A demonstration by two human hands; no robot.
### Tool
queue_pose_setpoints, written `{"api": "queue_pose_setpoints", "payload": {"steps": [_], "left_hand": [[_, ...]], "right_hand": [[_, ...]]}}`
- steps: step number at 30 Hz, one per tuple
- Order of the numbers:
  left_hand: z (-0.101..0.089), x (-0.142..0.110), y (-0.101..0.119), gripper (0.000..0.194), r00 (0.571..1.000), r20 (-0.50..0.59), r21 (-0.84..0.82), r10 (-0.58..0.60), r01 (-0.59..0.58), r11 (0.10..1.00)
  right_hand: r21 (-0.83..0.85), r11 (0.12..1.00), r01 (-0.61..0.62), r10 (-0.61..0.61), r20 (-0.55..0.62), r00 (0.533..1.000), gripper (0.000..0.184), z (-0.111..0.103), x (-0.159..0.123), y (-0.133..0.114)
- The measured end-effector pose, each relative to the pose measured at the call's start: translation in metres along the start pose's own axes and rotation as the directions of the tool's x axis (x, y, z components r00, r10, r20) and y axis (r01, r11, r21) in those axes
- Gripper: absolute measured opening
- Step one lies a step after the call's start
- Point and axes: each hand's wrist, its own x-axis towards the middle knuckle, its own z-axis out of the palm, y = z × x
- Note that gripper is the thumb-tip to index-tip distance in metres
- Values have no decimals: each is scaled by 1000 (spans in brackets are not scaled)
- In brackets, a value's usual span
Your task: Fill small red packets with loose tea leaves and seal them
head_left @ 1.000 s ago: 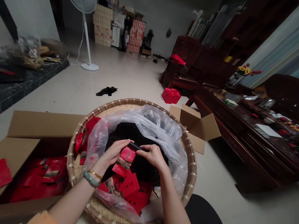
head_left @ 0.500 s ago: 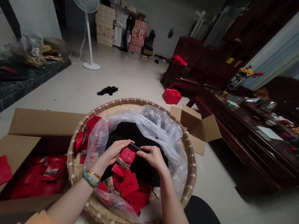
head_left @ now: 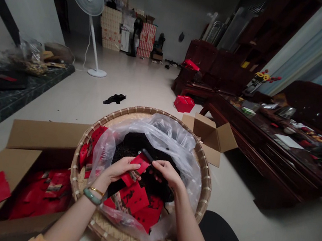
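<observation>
A round woven basket (head_left: 203, 165) sits in front of me, holding a clear plastic bag (head_left: 165, 131) of dark loose material (head_left: 132, 142). Over it my left hand (head_left: 121, 169) is closed on a small red packet (head_left: 136, 166), tilted up to the right. My right hand (head_left: 167, 172) pinches a thin black tool (head_left: 148, 155) whose tip reaches the packet's upper end. More red packets (head_left: 137, 201) lie in the bag below my hands, and several stand against the basket's left wall (head_left: 86, 153).
An open cardboard box (head_left: 15, 169) of red packets stands at my left. A smaller open box (head_left: 211, 135) lies behind the basket. A long dark wooden table (head_left: 268, 147) runs along the right. A standing fan (head_left: 90, 0) and a black rag (head_left: 115, 98) are on the floor beyond.
The red packet has tipped from hanging down to slanting up to the right. Both hands have dropped slightly, and the black tool now angles down toward the packet.
</observation>
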Motion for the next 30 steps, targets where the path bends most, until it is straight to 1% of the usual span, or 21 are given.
{"api": "queue_pose_setpoints", "payload": {"steps": [2,4,6,8,11,14,16,19,21,23,24,25,27,29,30], "left_hand": [[-1,-3,3,42,1000,-3,4,-8,8,1000],[-2,-5,5,43,999,-50,1,-8,8,1000],[-2,-7,7,43,994,-113,-8,10,-11,1000],[-2,-8,7,43,987,-158,-15,36,-39,999],[2,-7,6,41,978,-194,-40,76,-86,996],[5,-5,2,43,970,-215,-76,113,-132,988],[8,-4,-2,43,968,-215,-76,128,-147,986],[13,-2,-9,44,964,-215,-55,158,-173,983],[18,-2,-12,49,967,-202,-44,155,-168,985],[21,-2,-11,52,968,-206,-24,145,-153,988],[23,-1,-10,50,961,-230,-1,154,-159,987],[23,-1,-9,45,946,-271,34,179,-177,984],[23,1,-6,34,897,-370,113,243,-216,970],[23,3,-5,29,851,-438,162,289,-242,957],[22,4,-6,29,836,-458,168,303,-253,953]], "right_hand": [[103,995,-1,2,-8,1000,54,-4,-3,0],[104,995,2,5,-72,997,55,-8,-6,2],[-24,999,-28,24,-138,990,50,-12,-8,5],[-226,972,-72,23,-210,977,45,-16,-10,11],[-481,873,-79,-91,-320,943,44,-19,-11,20],[-602,795,-79,-175,-353,919,43,-19,-10,24],[-591,806,-43,-223,-369,902,41,-14,-7,20],[-430,896,109,-299,-402,865,37,3,0,9],[-316,933,171,-301,-425,854,33,17,5,1],[-249,951,184,-280,-437,855,28,29,9,-4],[-231,955,187,-274,-436,857,27,33,9,-5],[-221,956,193,-274,-431,860,26,36,9,-6],[-218,952,216,-290,-411,864,25,40,7,-6],[-202,953,227,-292,-395,871,25,41,4,-6],[-174,959,226,-278,-390,878,25,42,3,-6]]}}
